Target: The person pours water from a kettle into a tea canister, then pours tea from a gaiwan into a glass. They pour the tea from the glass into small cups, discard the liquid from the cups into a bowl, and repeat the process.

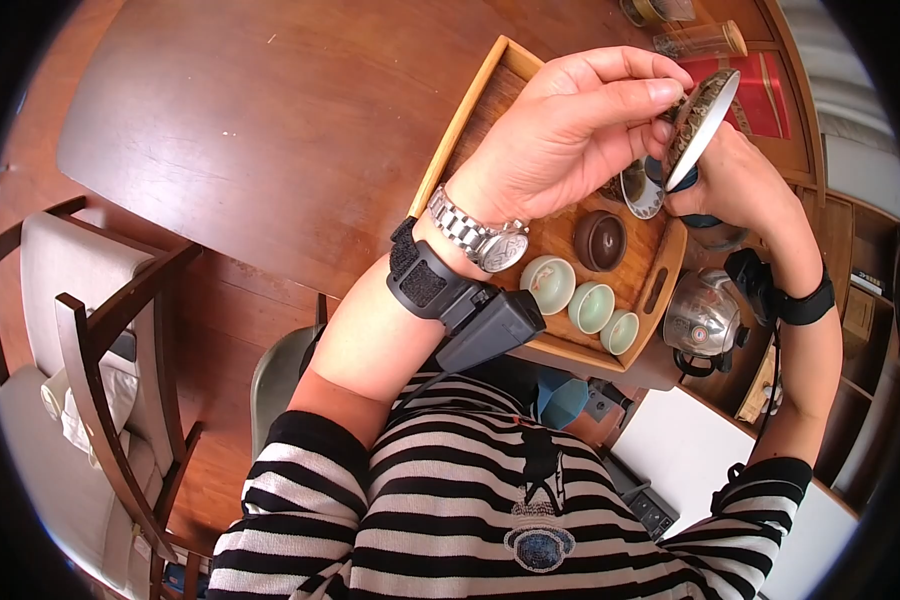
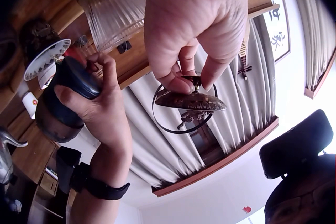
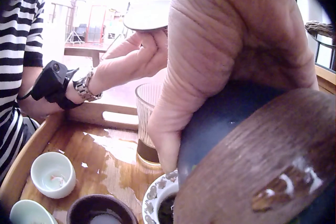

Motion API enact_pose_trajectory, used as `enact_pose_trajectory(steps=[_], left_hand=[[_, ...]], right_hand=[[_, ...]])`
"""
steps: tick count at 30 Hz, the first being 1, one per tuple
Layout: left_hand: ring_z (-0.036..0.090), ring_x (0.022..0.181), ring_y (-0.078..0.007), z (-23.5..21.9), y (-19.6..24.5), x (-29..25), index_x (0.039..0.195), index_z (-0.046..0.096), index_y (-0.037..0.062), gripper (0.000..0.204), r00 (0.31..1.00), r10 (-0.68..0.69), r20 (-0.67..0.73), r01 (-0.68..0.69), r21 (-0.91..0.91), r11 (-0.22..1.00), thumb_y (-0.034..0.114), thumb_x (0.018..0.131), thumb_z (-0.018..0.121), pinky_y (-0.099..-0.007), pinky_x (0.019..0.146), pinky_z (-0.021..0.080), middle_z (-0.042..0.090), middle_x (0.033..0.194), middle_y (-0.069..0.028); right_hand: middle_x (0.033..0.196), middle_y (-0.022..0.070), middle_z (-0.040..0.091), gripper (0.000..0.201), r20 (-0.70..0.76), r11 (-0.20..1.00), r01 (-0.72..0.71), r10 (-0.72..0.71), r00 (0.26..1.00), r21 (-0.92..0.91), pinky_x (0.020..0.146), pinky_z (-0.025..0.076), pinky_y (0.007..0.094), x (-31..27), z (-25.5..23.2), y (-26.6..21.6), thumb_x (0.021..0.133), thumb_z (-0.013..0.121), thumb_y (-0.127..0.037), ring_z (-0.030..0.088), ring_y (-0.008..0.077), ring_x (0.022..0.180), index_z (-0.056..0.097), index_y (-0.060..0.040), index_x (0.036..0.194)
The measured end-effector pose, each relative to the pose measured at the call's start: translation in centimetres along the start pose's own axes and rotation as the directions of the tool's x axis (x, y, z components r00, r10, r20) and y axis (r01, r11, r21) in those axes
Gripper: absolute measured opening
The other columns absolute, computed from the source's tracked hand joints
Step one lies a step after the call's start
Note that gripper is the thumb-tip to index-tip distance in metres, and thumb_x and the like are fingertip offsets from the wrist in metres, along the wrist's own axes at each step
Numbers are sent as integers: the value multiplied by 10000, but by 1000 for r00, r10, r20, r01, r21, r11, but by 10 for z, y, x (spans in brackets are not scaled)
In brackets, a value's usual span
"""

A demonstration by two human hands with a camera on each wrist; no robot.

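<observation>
My left hand pinches a dark patterned lid by its knob, with thumb and fingertips. The lid is held in the air, its pale underside facing right in the head view. My right hand grips a dark blue and brown jar with its fingers wrapped around it. In the right wrist view the jar overlaps the rim of a patterned bowl, which has dark contents. From the left wrist view, the bowl appears beside the jar's blue part. The jar hides much of the bowl.
A wooden tray carries a brown cup, pale green cups and a ribbed glass pitcher. A steel kettle stands near the tray's handle end. Beyond the tray lie a red packet and a glass tube.
</observation>
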State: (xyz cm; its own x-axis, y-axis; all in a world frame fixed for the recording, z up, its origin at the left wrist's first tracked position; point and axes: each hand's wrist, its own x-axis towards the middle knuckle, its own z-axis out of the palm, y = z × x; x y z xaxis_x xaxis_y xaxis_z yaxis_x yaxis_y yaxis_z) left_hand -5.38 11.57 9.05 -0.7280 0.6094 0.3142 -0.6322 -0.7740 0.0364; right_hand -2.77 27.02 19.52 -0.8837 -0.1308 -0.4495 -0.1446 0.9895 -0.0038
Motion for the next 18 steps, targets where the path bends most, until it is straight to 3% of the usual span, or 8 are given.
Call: enact_pose_trajectory(steps=[5,18], left_hand=[[566,753,-128,0,0,0,993,564,-22,159,1000,-1,0,1,-6,1000,60,859,539,-244,699,478,596,864,-81],[567,760,-131,0,0,0,991,566,-22,157,1000,9,15,-9,-4,1000,59,860,536,-248,702,477,596,873,-82]], right_hand=[[723,234,589,445,17,998,3,-2,1000,-58,670,507,372,0,2,6,495,685,-34,601,358,724,567,58,914],[732,241,587,455,44,1000,-21,21,999,-17,679,505,380,0,2,5,497,675,-28,597,361,736,565,54,932]])
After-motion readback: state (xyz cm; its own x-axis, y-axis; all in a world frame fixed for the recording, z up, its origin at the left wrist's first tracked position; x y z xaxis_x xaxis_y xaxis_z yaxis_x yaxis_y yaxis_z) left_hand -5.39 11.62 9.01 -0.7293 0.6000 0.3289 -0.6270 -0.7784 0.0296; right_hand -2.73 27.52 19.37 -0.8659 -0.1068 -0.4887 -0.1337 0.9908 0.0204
